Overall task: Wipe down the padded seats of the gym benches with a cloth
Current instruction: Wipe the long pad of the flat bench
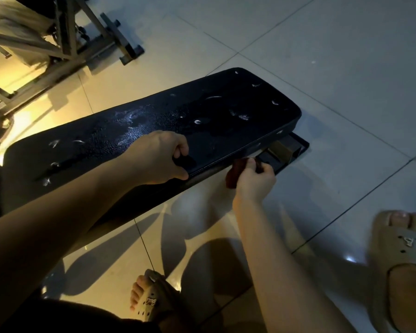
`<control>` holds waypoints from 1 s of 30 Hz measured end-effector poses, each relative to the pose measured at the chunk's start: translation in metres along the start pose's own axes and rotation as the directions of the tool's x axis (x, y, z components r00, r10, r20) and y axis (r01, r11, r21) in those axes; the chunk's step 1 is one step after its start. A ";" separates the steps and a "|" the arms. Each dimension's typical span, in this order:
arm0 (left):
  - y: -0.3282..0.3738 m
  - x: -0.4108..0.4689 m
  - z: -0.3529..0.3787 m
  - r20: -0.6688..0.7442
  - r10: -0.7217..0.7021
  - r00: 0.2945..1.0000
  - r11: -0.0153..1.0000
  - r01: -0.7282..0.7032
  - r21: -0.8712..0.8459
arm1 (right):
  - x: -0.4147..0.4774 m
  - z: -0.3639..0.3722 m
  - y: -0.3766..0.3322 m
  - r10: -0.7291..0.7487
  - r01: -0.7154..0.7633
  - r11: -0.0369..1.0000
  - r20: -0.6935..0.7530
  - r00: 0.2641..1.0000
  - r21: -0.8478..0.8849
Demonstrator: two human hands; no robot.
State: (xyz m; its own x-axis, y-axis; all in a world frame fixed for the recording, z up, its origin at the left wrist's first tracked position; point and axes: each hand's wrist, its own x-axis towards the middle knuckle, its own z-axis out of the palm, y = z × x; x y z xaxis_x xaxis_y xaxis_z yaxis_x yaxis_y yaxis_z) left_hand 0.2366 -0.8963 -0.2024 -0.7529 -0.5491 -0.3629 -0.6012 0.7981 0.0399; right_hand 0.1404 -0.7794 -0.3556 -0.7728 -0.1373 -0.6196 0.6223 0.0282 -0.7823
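Head view: a person crouches beside the padded seat (154,131), a long black pad.
Seat axis: runs from lower left to upper right.
Left hand (160,158): rests on the seat's near edge, fingers curled shut over something small and dark.
Right hand (255,179): just below the seat's near edge, pinched closed on a dark red cloth (234,173).
Nearer hand: right holds the cloth; the seat's top lies up-left of it.

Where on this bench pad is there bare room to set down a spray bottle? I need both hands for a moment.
The far half of the bench pad is bare apart from wet smears, from the left hand to its rounded end. The near edge is crowded: the left hand grips it, and the right hand holds the red cloth against it. The tiled floor beyond is open.
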 end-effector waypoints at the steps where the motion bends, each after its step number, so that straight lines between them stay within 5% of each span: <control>1: 0.000 0.001 0.000 0.001 -0.001 1.000 1.000 0.001 -0.004 | 0.003 -0.002 -0.006 0.035 -0.034 0.999 -0.039 0.999 0.032; 7: 0.000 0.008 -0.005 0.063 0.006 0.998 1.000 -0.007 0.017 | -0.084 0.020 0.017 0.273 -0.306 0.938 0.201 0.941 0.163; 13: -0.001 0.012 -0.007 0.078 0.001 0.997 0.999 -0.004 0.034 | -0.085 0.019 -0.002 0.482 -0.535 0.814 0.249 0.840 0.228; 18: 0.000 0.012 -0.006 0.069 -0.002 0.998 1.000 0.000 0.028 | -0.034 0.015 -0.018 0.299 -0.292 0.907 0.023 0.954 0.304; 23: 0.006 0.015 -0.012 0.136 -0.002 0.991 0.994 -0.013 0.111 | -0.087 0.017 0.017 0.275 -0.303 0.943 0.197 0.941 0.135; 30: 0.020 0.023 -0.010 0.061 0.049 0.997 0.943 -0.066 0.326 | 0.002 -0.002 -0.016 -0.102 0.103 0.995 0.075 0.992 -0.004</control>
State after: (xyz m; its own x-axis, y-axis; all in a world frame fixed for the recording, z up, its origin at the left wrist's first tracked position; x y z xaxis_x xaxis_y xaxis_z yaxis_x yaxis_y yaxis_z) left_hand 0.2048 -0.8954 -0.2002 -0.7636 -0.4936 -0.4163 -0.4303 0.8697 -0.2418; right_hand 0.1282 -0.7782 -0.3446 -0.8209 -0.2134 -0.5296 0.5388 0.0178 -0.8423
